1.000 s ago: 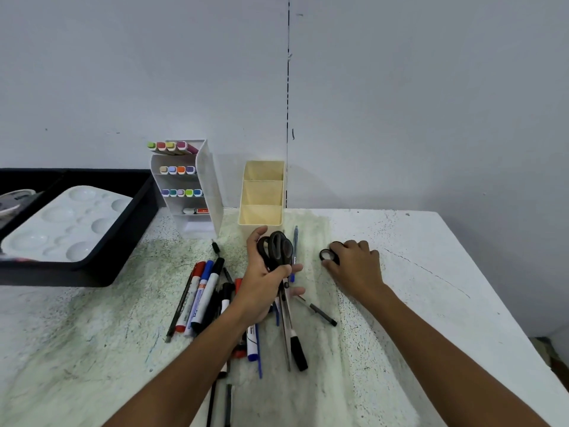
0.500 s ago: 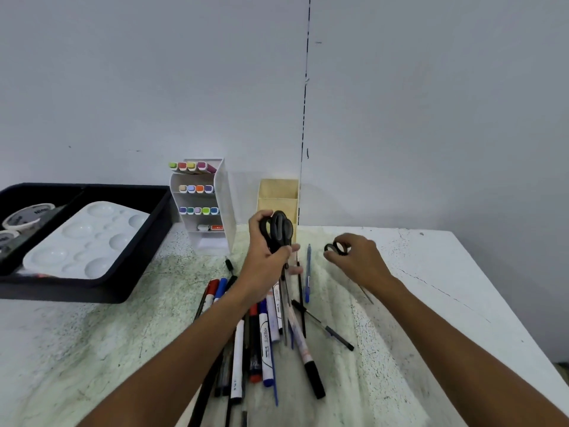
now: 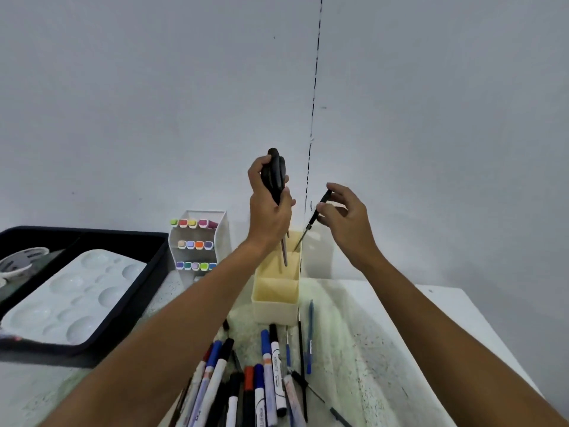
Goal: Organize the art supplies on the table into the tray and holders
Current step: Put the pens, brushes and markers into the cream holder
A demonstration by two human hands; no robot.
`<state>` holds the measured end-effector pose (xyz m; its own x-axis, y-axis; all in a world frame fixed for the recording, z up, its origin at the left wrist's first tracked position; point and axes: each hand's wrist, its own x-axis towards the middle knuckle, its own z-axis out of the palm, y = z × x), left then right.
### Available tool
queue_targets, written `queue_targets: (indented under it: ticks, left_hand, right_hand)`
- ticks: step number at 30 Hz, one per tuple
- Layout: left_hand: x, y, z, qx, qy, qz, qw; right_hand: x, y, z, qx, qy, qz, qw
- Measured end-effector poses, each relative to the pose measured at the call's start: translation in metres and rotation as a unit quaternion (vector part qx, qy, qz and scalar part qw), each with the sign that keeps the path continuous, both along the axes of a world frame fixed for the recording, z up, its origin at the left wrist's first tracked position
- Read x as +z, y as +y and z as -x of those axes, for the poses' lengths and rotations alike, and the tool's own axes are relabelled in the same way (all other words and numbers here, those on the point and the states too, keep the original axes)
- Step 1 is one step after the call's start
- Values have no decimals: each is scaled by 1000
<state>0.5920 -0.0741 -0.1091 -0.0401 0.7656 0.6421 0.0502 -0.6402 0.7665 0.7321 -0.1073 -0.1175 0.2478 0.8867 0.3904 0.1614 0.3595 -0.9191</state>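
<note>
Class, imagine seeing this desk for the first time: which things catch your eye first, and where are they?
Both hands are raised over the cream holder at the centre: the left hand lowers black-handled scissors blades-down into it, the right hand a thin black tool. Loose markers lie in front; a white palette sits in the black tray, left.

Both forearms are bare to the frame's edge at 6 o'clock, and the left hand (image 3: 271,211) and right hand (image 3: 345,220) wear no rings or gloves.
</note>
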Motion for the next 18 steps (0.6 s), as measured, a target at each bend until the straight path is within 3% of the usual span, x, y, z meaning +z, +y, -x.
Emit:
queue_targets:
  ticks: [10,18]
  left_hand:
    - [-36,46,-16,71,-35,-65,995]
    - [-80,55,-18,81,13,-53,995]
  right_hand:
    - [-25,27,-1,-19,32,-42,998]
    - [-54,38,-5,21,8,10,1000]
